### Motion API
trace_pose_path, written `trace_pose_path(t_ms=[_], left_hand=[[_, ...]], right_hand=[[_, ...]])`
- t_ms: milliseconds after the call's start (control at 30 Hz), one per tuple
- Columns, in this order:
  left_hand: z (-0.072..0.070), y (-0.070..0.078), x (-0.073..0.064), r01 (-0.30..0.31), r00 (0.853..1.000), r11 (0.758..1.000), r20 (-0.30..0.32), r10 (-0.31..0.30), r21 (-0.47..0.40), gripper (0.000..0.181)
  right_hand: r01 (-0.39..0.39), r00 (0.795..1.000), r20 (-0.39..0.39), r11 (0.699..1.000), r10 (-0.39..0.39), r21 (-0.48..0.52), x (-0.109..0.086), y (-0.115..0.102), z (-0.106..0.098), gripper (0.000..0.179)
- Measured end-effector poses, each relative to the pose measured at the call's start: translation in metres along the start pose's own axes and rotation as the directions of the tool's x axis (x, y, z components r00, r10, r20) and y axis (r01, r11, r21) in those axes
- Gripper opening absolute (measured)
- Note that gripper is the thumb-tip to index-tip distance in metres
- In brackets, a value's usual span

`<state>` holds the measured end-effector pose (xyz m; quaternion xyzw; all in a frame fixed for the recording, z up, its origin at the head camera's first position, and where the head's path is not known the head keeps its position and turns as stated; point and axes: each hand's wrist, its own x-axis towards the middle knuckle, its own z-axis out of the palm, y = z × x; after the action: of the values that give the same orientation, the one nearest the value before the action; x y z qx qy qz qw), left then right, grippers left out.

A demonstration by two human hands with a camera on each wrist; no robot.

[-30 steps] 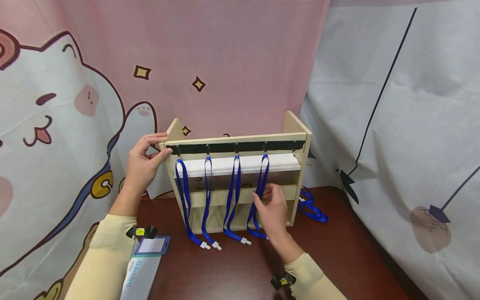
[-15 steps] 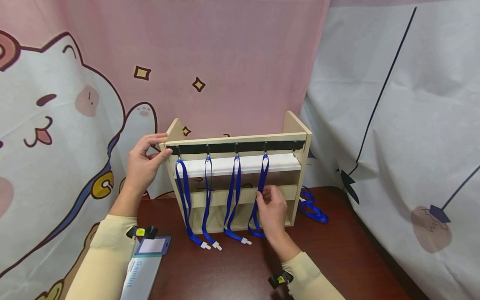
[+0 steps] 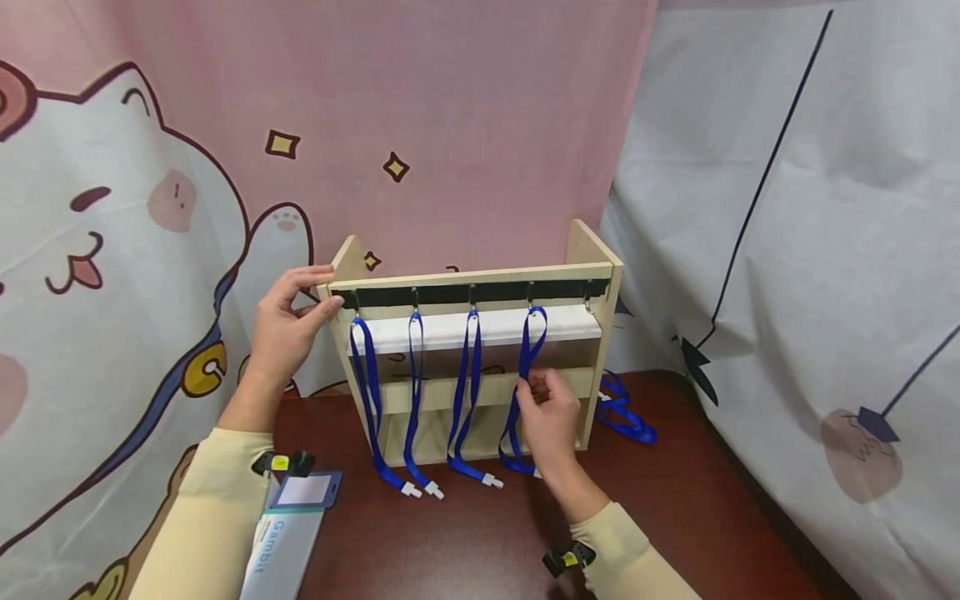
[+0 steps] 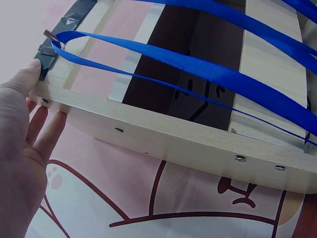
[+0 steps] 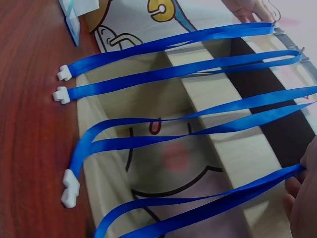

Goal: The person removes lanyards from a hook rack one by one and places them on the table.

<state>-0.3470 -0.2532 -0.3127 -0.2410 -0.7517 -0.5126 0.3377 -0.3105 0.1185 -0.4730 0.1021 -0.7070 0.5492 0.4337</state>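
Observation:
My left hand [image 3: 288,325] holds the upper left corner of a small wooden rack [image 3: 480,277], thumb on the front and fingers round the side. My right hand [image 3: 552,417] pinches a blue lanyard [image 3: 524,357] partway down, below the fourth hook. Its top loop stands spread near that hook; whether it still sits on the hook I cannot tell. Three more blue lanyards [image 3: 465,383] hang from the hooks to the left, their white clips [image 5: 70,188] on the table. The hook [image 3: 589,293] at the far right bears no lanyard.
Behind the rack's right side another blue lanyard [image 3: 626,423] lies on the dark red table [image 3: 450,550]. At the front left are a white box [image 3: 281,554] marked "Gambit" and a blue-edged badge holder [image 3: 307,492]. Printed cloth [image 3: 480,125] hangs behind.
My right hand has moved slightly right, drawing the lanyard's middle with it. The lanyard's top loop has widened and shifted right at the hook. My left hand has stayed put.

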Motion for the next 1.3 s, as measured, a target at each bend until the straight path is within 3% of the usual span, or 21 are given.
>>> trace_pose_path(t_ms=[633, 933, 1300], left_hand=[[0.0, -0.002, 0.0, -0.011, 1.0, 1.0, -0.002, 0.011, -0.003, 0.035], [0.0, -0.001, 0.0, -0.02, 1.0, 1.0, 0.0, 0.02, -0.005, 0.035], [0.0, 0.0, -0.001, -0.01, 1.0, 1.0, 0.005, 0.01, 0.006, 0.035]], right_hand=[[0.096, 0.994, 0.041, 0.995, -0.098, 0.039, 0.026, -0.031, -0.025, 0.002], [0.124, 0.991, 0.041, 0.992, -0.125, 0.022, 0.038, -0.044, -0.038, 0.007], [0.129, 0.987, 0.097, 0.991, -0.131, 0.03, 0.059, -0.096, -0.073, 0.006]])
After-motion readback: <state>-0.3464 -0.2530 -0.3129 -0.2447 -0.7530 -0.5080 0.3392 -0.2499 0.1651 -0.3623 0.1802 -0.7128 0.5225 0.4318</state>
